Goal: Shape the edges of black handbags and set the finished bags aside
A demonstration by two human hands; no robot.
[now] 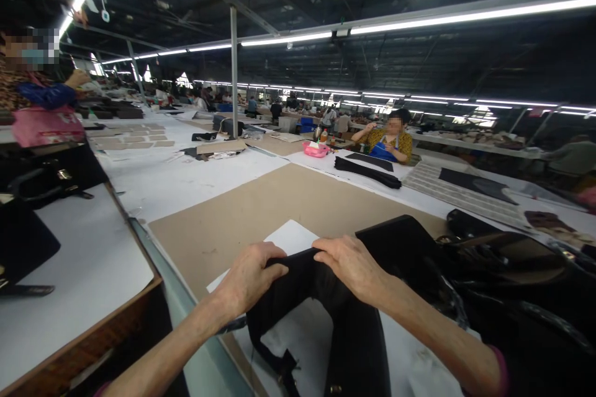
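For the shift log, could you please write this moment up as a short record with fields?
Setting: large workshop with long white tables under strip lights
Left hand: gripping the top edge of a black bag piece
Right hand: gripping the same edge, close beside the left
Under the piece: white sheet on a brown board
Right of the hands: pile of black bags
Others: a seated person at the next table, near a pink tray
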